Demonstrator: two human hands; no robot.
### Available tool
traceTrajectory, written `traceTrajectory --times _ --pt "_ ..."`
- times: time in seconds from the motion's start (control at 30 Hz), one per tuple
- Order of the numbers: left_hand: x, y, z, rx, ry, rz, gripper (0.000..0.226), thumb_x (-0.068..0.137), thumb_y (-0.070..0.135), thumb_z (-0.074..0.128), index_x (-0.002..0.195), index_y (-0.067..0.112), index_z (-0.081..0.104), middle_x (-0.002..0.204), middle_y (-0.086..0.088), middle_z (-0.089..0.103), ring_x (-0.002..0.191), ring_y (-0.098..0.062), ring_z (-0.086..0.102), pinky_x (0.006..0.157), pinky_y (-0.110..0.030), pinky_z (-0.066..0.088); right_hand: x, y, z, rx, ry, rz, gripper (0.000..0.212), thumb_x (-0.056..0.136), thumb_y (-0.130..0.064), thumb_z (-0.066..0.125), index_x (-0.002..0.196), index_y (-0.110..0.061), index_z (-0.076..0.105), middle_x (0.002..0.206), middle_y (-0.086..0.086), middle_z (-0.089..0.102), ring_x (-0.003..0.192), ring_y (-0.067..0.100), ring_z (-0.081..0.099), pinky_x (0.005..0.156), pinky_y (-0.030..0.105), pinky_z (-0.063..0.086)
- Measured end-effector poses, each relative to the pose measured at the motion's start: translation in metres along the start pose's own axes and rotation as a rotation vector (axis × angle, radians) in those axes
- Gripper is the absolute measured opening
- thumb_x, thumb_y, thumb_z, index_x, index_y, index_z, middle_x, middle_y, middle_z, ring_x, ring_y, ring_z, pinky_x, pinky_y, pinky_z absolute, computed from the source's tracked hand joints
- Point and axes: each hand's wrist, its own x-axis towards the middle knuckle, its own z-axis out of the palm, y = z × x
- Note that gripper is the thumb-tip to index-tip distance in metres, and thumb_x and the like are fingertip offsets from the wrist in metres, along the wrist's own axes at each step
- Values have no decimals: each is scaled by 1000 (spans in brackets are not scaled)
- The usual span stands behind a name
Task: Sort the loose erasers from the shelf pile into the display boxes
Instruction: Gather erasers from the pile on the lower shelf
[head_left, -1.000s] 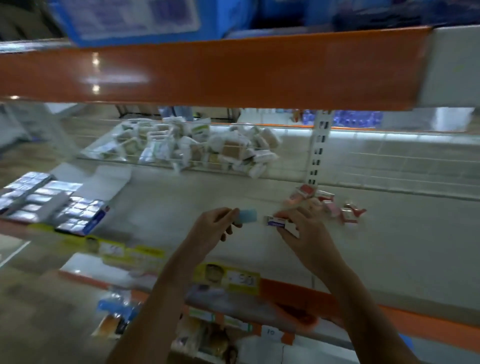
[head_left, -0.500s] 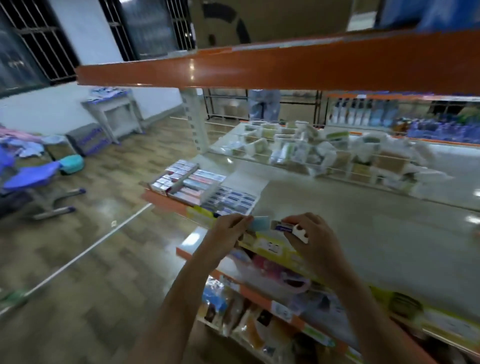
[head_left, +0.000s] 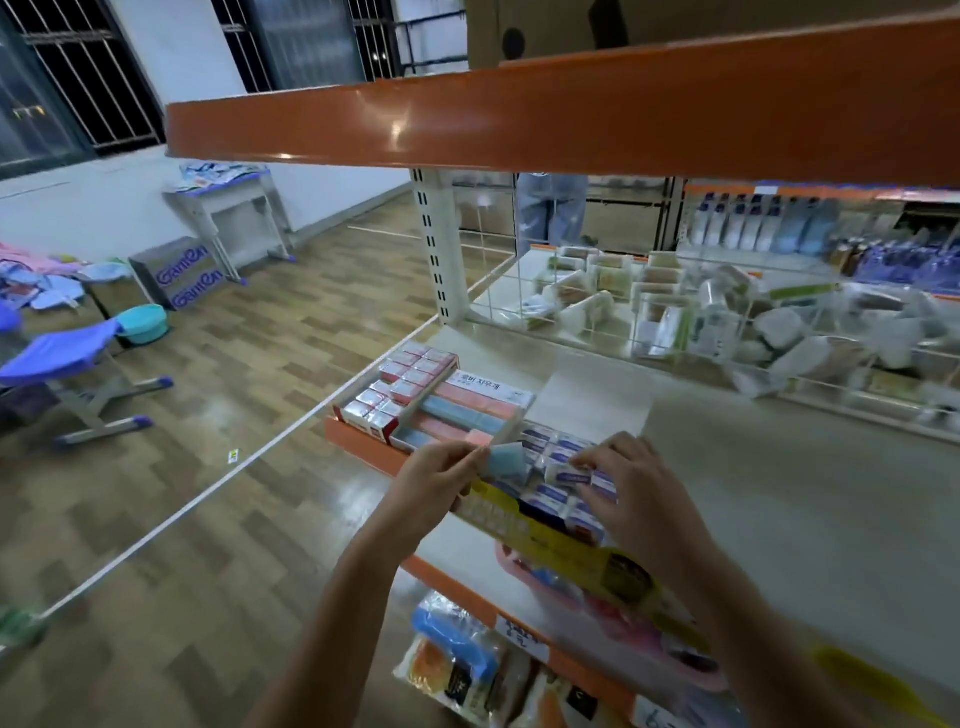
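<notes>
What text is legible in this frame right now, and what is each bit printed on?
"GamEn", printed twice, on the grey carton on the floor.
Korean lettering on the pink display box lid: partly readable, not certain.
Yellow price strip, eraser wrappers and lower shelf tags: too blurred.

light blue eraser (head_left: 505, 460), orange shelf edge (head_left: 519, 109), yellow price strip (head_left: 545, 535)

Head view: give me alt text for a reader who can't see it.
The left hand holds a light blue eraser while the right hand pinches a white, blue-labelled eraser over the display boxes at the shelf's left end. The boxes hold rows of erasers.
</notes>
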Motion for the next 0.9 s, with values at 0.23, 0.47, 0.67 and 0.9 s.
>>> traceTrajectory --times 0.23,0.47,0.67,0.9 --pt "27 -5 -10 -83 -95 -29 15 86 32 57 92 23 66 58 13 60 53 1 49 48 -14 42 8 -2 20 -67 -70 26 17 83 -24 67 100 -23 66 99 -6 61 96 14 50 81 23 37" --pt "40 -7 -21 -164 -221 4 30 76 41 57 92 18 68 59 11 61 53 0 48 48 -13 42 11 -15 30 -179 -31 106 16 75 -21 73 85 -17 62 90 -2 60 86 18 52 74 26 40" --pt "60 -10 -47 -159 -352 33 27 76 44 60 88 22 70 59 11 55 54 -1 47 49 -14 41 10 -21 33 -280 -79 165 18 85 -33 62 99 -23 58 105 -6 53 102 14 47 87 24 35" --pt "97 -14 -87 -28 -417 48 9 81 32 64 85 36 71 64 13 57 54 3 46 47 -12 38 31 -38 28 -237 -22 233 21 89 -37 57 106 -26 62 103 -9 58 100 10 47 86 22 33"
